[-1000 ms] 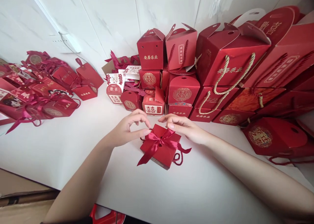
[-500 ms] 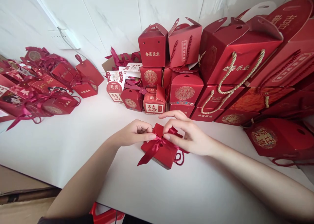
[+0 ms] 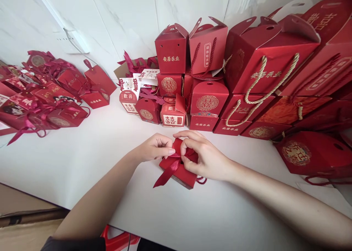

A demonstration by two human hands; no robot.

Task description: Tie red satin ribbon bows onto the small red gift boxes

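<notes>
I am counting: left hand, one; right hand, one; pinched ribbon, one; box beneath, one; white-panelled boxes lettered 歡喜, two; wall socket, one; cable, one.

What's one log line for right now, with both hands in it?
left hand: pinches ribbon | right hand: pinches ribbon near middle | box: on table, under ribbon | more boxes: behind

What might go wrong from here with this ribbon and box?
The ribbon might come loose or twist, since the left hand and right hand both appear to pinch it near its middle. The red box beneath could slide on the white table, as neither hand seems to brace it.
</notes>
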